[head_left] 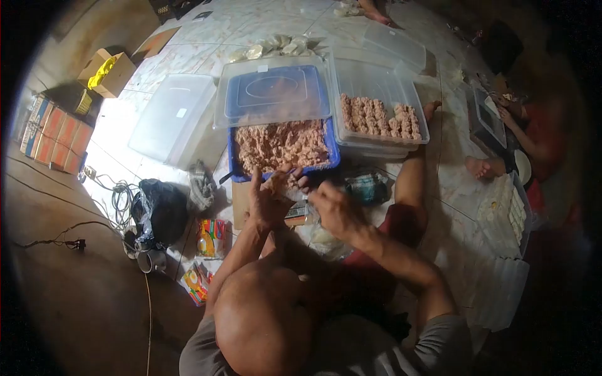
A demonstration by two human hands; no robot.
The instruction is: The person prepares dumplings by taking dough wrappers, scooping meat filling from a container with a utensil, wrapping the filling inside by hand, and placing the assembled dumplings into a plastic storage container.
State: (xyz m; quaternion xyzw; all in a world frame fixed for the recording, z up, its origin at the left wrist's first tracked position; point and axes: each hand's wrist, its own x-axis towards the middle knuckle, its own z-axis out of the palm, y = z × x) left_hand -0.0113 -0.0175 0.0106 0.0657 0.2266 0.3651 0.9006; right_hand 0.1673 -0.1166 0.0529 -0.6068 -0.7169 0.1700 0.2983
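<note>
My left hand [268, 207] is at the near edge of a blue tub [335, 141], its fingers curled around a lump of pink minced mixture [283, 183] with something pale beneath it. The tub holds much of the same coarse mixture [282, 144], and a clear lid [271, 91] covers its far half. To the right, my right hand [337, 210] is apart from the left, fingers bent together and slightly blurred; what they hold, if anything, is hidden. Between the hands, lower down, lies a small scale-like device [296, 216], partly covered.
A clear box [367, 69] at right contains rows of shaped lumps [379, 118]. Another clear lid [172, 116] lies left, near a black plastic bag [158, 210] and colourful packets [211, 238]. A co-worker's arm [523, 131] reaches to a container [486, 119] at far right.
</note>
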